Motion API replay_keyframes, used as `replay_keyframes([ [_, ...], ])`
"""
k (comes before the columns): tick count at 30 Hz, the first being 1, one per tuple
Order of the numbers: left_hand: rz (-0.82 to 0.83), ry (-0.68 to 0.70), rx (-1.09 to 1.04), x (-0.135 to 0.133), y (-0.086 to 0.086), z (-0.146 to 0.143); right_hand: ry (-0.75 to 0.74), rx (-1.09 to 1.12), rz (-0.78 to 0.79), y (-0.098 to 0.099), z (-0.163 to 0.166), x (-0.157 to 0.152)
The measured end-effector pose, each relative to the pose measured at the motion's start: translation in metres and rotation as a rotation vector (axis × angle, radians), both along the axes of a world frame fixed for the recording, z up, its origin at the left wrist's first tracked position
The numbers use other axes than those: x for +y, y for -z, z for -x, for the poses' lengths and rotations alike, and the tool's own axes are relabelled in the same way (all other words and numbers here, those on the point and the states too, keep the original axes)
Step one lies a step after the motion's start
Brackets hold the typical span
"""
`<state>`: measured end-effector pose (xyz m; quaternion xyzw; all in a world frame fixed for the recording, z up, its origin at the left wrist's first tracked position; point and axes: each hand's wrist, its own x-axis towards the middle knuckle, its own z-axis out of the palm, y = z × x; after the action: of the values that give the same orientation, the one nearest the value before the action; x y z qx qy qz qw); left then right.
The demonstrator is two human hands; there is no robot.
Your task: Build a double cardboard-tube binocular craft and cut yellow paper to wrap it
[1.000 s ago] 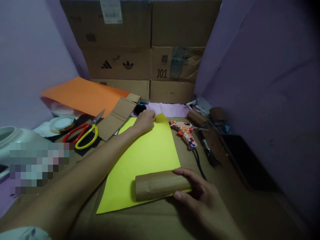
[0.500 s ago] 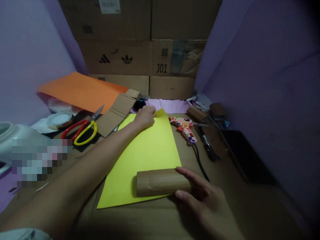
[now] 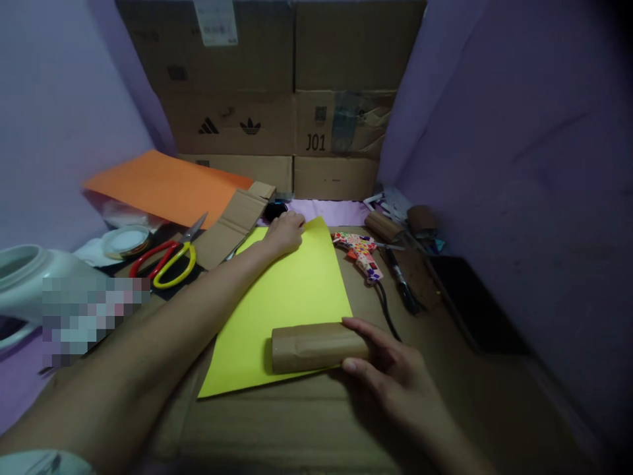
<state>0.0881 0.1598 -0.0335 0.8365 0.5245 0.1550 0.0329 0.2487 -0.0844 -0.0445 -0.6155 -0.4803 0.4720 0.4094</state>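
A sheet of yellow paper (image 3: 291,284) lies lengthwise on the cardboard-covered surface. At its far edge my left hand (image 3: 285,234) rests with curled fingers closed on the paper, and the fingertips are partly hidden. Across the near end of the sheet lies a brown cardboard tube (image 3: 311,348). My right hand (image 3: 395,373) grips the tube's right end between thumb and fingers. The left part of the tube sits over the yellow paper, and its right end reaches past the sheet's edge.
Red-and-yellow scissors (image 3: 173,260), orange paper (image 3: 168,185), cardboard strips (image 3: 230,227), a tape roll (image 3: 126,241) and a white pot (image 3: 44,277) are on the left. Rightward lie a flowered glue gun (image 3: 363,254), a black marker (image 3: 403,284), more tubes (image 3: 383,226) and a dark phone-like slab (image 3: 475,303).
The camera view has shifted slightly, so the sheet and tube appear a little higher. Both hands keep the same places on the paper and the tube.
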Motion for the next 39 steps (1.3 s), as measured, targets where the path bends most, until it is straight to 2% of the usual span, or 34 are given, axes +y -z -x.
replay_keyframes([
  [3,-0.008,0.006,-0.070,-0.025,-0.032,0.010,0.000,0.012,-0.017,0.000,0.000,0.004],
  [5,-0.008,0.021,-0.126,-0.063,-0.057,0.024,-0.004,0.035,-0.022,0.000,0.000,0.006],
  [7,0.049,0.052,-0.157,-0.115,-0.075,0.041,-0.024,0.044,0.013,-0.001,0.000,0.008],
  [8,0.128,0.071,-0.204,-0.143,-0.078,0.049,-0.036,0.050,0.044,-0.002,0.001,0.008],
  [10,0.188,0.050,-0.180,-0.193,-0.073,0.063,-0.035,0.078,0.102,-0.006,0.002,0.010],
  [13,0.116,-0.008,-0.189,-0.237,-0.045,0.071,0.000,0.122,0.166,-0.013,0.005,0.014],
  [15,0.165,-0.081,-0.207,-0.243,-0.027,0.068,0.013,0.129,0.191,-0.016,0.006,0.016],
  [17,0.224,-0.136,-0.218,-0.238,-0.019,0.063,0.006,0.134,0.202,-0.016,0.006,0.017],
  [20,0.266,-0.133,-0.193,-0.229,-0.022,0.056,-0.015,0.136,0.183,-0.013,0.005,0.017],
  [24,0.232,-0.055,-0.142,-0.227,-0.032,0.057,-0.044,0.108,0.140,-0.009,0.003,0.015],
  [28,0.245,-0.005,-0.172,-0.227,-0.027,0.062,-0.085,0.052,0.072,-0.008,0.000,0.013],
  [31,0.308,-0.047,-0.217,-0.224,-0.022,0.063,-0.096,0.016,0.024,-0.008,-0.002,0.013],
  [34,0.374,-0.177,-0.226,-0.222,-0.023,0.061,-0.102,-0.019,-0.012,-0.007,-0.002,0.013],
  [36,0.333,-0.219,-0.127,-0.223,-0.026,0.061,-0.091,-0.028,-0.045,-0.005,-0.002,0.014],
  [39,0.194,-0.126,0.038,-0.226,-0.031,0.063,-0.070,-0.009,-0.097,-0.003,-0.002,0.015],
])
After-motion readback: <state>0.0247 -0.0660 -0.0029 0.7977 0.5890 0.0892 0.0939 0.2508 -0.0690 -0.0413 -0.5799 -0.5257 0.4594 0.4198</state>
